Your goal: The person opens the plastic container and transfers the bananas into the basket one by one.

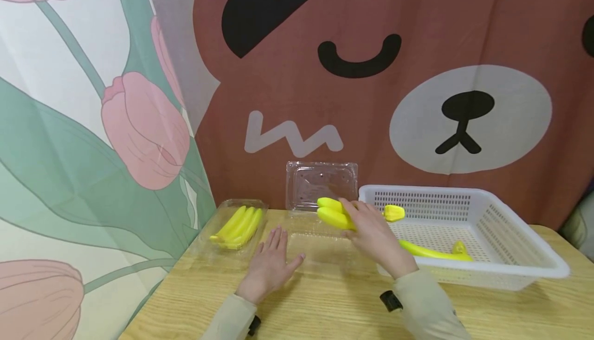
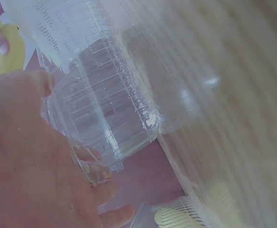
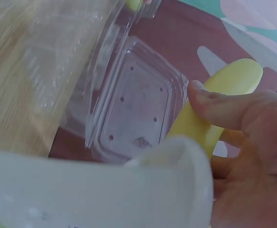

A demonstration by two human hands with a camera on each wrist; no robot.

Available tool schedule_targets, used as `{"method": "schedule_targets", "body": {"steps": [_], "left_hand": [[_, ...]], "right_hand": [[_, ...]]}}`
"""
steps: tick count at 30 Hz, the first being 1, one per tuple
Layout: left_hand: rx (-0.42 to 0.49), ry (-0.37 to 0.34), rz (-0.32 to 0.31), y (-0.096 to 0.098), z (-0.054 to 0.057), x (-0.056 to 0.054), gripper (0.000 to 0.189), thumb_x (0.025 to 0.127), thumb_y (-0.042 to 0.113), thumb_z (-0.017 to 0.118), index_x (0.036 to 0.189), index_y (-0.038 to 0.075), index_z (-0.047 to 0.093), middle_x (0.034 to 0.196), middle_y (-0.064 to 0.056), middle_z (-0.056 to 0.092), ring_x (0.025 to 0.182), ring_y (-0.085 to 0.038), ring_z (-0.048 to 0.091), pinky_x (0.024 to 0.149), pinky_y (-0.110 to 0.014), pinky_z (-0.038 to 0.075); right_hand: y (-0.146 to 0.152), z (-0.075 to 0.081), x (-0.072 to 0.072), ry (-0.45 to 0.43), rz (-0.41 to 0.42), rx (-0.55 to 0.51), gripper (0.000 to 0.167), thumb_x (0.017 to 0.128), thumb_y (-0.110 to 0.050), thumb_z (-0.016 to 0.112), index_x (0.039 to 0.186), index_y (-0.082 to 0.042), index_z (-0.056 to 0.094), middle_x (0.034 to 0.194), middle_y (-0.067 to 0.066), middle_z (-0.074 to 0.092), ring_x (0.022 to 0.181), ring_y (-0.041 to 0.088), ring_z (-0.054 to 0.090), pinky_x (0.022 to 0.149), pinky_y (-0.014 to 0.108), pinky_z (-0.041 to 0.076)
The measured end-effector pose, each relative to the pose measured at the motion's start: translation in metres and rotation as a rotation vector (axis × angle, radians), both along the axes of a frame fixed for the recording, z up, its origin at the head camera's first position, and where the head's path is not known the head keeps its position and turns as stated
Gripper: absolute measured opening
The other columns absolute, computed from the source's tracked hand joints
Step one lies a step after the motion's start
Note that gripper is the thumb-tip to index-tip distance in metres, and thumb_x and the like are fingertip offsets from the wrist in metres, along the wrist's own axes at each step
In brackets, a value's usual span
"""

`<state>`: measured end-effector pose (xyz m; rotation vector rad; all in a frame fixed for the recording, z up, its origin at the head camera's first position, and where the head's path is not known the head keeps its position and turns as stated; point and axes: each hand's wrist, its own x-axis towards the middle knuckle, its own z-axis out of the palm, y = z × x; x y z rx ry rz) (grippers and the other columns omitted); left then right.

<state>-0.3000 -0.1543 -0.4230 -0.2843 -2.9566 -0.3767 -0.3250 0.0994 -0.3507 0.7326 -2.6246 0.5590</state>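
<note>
My right hand point(image 1: 373, 234) grips a bunch of yellow bananas point(image 1: 335, 219) above the front left corner of a white basket. Their tips point left and the stem end sticks out on the right. In the right wrist view, thumb and fingers curl round the yellow banana point(image 3: 238, 78). A clear plastic clamshell box point(image 1: 320, 249) lies open on the table, its lid point(image 1: 322, 185) raised at the back. My left hand point(image 1: 268, 273) is at the box's left side with fingers extended; in the left wrist view it overlaps the wall of the box point(image 2: 100, 95).
At the left, another clear box point(image 1: 262, 204) contains a bunch of yellow bananas point(image 1: 238, 226). The white perforated basket point(image 1: 510, 273) stands at the right, with more bananas point(image 1: 431, 252) inside. A printed curtain point(image 1: 278, 87) hangs right behind the wooden table point(image 1: 320, 309).
</note>
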Motion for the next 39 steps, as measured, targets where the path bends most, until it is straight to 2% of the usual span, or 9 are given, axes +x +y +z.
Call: {"method": "schedule_targets", "body": {"steps": [12,24,34,39], "left_hand": [[-0.019,-0.005,0.002,-0.001,0.0,0.0,0.092,0.097,0.07,0.027,0.154,-0.002,0.024,0.161,-0.019,0.016,0.147,-0.034,0.015,0.117,-0.053,0.018],[-0.005,-0.004,-0.001,0.0,0.0,0.0,0.09,0.097,0.068,0.03,0.154,-0.002,0.024,0.16,-0.019,0.017,0.147,-0.034,0.015,0.117,-0.054,0.018],[0.003,-0.009,-0.004,0.0,0.001,0.001,0.089,0.098,0.067,0.031,0.154,-0.002,0.024,0.16,-0.02,0.017,0.147,-0.035,0.015,0.117,-0.054,0.018],[0.008,0.0,-0.006,0.0,0.001,0.001,0.088,0.098,0.066,0.033,0.154,-0.002,0.025,0.16,-0.02,0.017,0.147,-0.035,0.016,0.116,-0.055,0.019]], "right_hand": [[0.039,-0.003,0.0,0.051,-0.039,-0.006,0.075,0.081,-0.011,0.081,0.145,0.0,0.044,0.129,0.022,0.057,0.117,0.041,0.05,0.101,0.058,0.038],[0.083,-0.004,0.002,-0.011,-0.111,0.022,0.073,0.083,-0.01,0.078,0.145,0.003,0.041,0.133,0.029,0.052,0.121,0.048,0.045,0.104,0.064,0.031],[0.12,-0.015,0.0,0.024,-0.135,0.046,0.076,0.079,-0.012,0.083,0.141,0.008,0.044,0.122,0.032,0.056,0.109,0.05,0.051,0.096,0.066,0.037],[0.139,-0.018,-0.002,-0.007,-0.16,0.06,0.076,0.08,-0.013,0.081,0.142,0.009,0.042,0.122,0.035,0.055,0.108,0.053,0.05,0.095,0.069,0.034]]}}
